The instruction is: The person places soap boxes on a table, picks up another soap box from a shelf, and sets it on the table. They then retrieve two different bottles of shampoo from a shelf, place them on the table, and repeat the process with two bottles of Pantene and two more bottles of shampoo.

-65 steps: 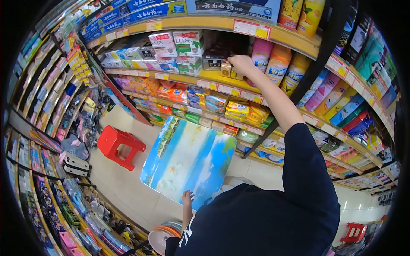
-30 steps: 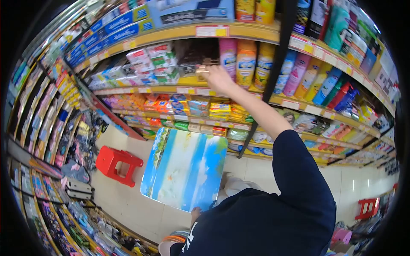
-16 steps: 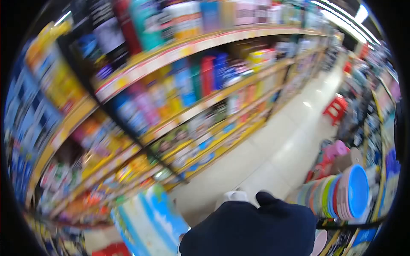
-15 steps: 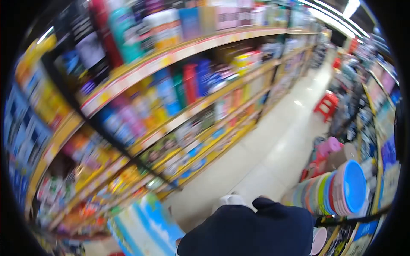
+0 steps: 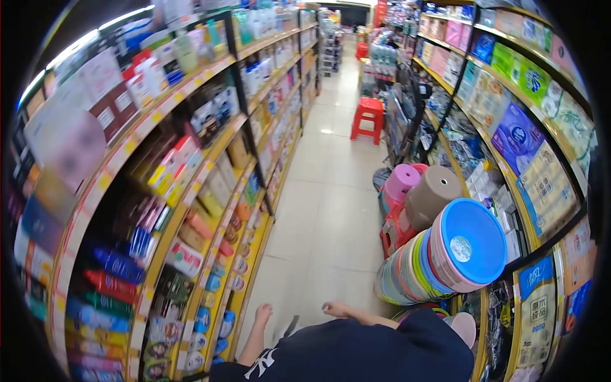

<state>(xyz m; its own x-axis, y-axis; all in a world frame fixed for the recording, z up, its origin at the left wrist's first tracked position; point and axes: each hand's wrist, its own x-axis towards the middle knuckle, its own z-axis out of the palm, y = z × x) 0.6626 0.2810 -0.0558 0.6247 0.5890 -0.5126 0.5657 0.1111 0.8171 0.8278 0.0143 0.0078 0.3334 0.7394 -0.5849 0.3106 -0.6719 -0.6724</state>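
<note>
My left hand (image 5: 263, 313) is low over the aisle floor, beside the left shelves, with its fingers curled in and nothing visible in them. My right hand (image 5: 335, 309) is curled too, held in front of the dark shirt (image 5: 356, 350) and left of a leaning stack of plastic basins (image 5: 414, 267). No object shows in it. The stack's top basin (image 5: 471, 242) is blue inside and bears a round label. Between my hands, a narrow dark strip (image 5: 291, 326) shows against the floor; I cannot make out what it is.
Shelves of bottles and boxes (image 5: 184, 254) line the left side. Tissue packs (image 5: 519, 137) fill the right shelves. Beyond the basins are a brown bucket (image 5: 436, 196), a pink bucket (image 5: 402, 181) and a red stool (image 5: 367, 120). The tiled aisle floor (image 5: 305, 216) runs away ahead.
My view has swung left-to-right along the aisle and is less blurred. Both hands now show ahead of my body. The blue, white and yellow package at lower left is out of view.
</note>
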